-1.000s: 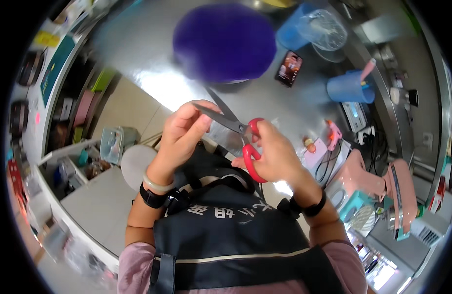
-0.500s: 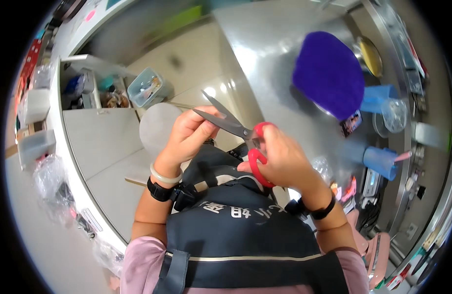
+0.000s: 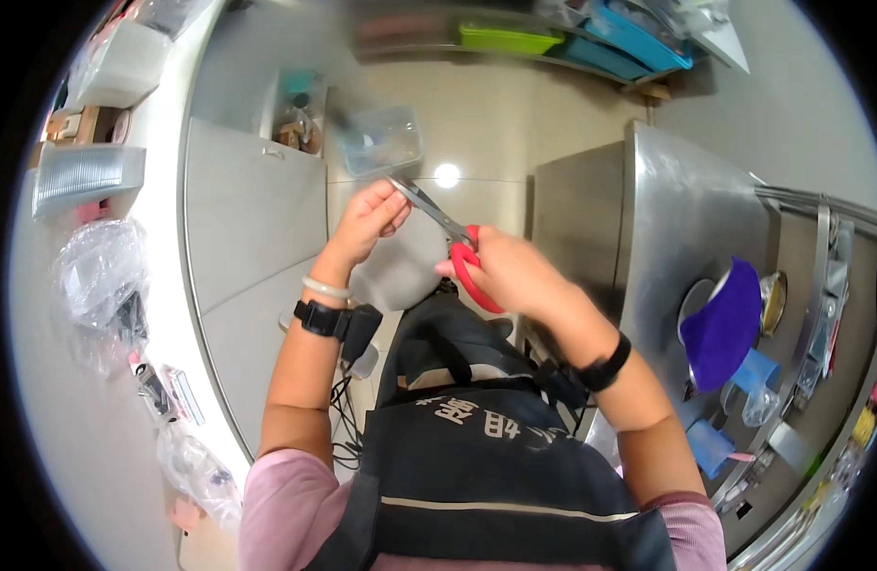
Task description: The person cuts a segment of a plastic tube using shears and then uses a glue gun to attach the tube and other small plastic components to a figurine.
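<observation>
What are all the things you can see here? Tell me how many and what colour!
red-handled metal scissors: one, red and silver, in the right hand
clear plastic box: one, see-through, on the floor ahead
purple round cloth: one, purple, on the steel counter at right
blue plastic cups: two, blue, near the purple cloth
crumpled clear bags: several, on the white counter at left
left hand: one, touching the scissor blades
right hand: one, gripping the red handles

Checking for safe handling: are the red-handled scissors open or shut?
Cannot tell for sure: the scissors' blades look like one narrow strip, right hand in the handles, left hand at the tip.
</observation>
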Tool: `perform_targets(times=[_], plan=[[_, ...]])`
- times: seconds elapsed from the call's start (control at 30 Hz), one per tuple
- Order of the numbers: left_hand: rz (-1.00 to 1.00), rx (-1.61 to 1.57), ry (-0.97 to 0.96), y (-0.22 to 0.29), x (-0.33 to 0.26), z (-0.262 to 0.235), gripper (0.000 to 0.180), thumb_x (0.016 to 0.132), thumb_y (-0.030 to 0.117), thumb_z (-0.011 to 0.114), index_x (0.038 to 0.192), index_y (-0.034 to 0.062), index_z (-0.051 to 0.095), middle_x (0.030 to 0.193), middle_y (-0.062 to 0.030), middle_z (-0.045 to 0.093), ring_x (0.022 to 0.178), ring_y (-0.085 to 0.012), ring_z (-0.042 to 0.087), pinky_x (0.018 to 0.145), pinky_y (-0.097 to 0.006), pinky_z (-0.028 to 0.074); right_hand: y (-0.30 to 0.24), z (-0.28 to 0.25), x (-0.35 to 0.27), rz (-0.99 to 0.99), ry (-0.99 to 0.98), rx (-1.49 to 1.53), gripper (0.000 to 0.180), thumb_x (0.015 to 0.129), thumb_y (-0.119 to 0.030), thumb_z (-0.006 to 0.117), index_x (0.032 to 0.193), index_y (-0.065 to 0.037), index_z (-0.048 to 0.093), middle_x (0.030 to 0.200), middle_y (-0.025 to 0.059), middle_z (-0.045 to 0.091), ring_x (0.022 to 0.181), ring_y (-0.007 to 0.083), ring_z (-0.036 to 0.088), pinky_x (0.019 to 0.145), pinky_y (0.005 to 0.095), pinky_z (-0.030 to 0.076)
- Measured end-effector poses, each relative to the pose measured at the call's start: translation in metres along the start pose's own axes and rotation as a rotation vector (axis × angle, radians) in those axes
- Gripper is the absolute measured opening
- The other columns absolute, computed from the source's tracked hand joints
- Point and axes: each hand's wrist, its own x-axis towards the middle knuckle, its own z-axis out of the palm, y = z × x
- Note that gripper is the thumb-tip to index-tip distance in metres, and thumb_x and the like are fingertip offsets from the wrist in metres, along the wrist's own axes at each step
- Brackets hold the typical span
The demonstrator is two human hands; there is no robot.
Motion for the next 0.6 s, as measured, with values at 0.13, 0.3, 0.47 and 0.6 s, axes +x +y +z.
perform_targets(times=[0.13,0.3,0.47,0.6], plan=[[-0.113,-0.182,0.039,-0.013,0.019,-0.055,0.019,0.091,0.021,0.046,0.087,0.0030,0.051,0.059,0.0022,0.039,0.047,-0.0039,0.030,0.042,-0.017,0.023,0.011,0.021,0.075,-0.017,-0.128,0.098,0.062,0.079,-0.054,0.053,0.068,0.007,0.052,0.063,0.0230,0.054,0.059,0.0374,0.054,0.058,0.0405,0.044],[-0.201,-0.214,0.120,-0.019,0.024,-0.079,0.023,0.090,0.022,0.047,0.095,0.0011,0.055,0.062,0.0022,0.043,0.050,-0.0043,0.033,0.045,-0.016,0.027,0.021,0.029,0.110,0.096,-0.203,0.078,0.062,0.076,-0.057,0.054,0.065,0.004,0.054,0.062,0.0231,0.053,0.058,0.0368,0.051,0.058,0.0402,0.043],[-0.184,0.165,0.070,-0.005,0.028,-0.048,0.026,0.086,0.017,0.052,0.108,0.0047,0.058,0.073,0.0020,0.052,0.063,-0.0064,0.046,0.061,-0.017,0.037,0.032,0.031,0.093,0.239,0.171,0.512,0.058,0.076,-0.054,0.058,0.074,0.004,0.057,0.059,0.0139,0.055,0.057,0.0244,0.056,0.057,0.0353,0.043],[0.298,0.710,-0.202,0.013,0.032,0.009,0.033,0.075,0.003,0.063,0.108,0.0044,0.058,0.076,0.0014,0.055,0.069,-0.0089,0.052,0.064,-0.022,0.044,0.030,0.016,0.067,0.279,0.301,0.975,0.037,0.073,-0.021,0.072,0.088,0.006,0.051,0.073,0.0089,0.059,0.061,0.0143,0.059,0.055,0.0256,0.050]])
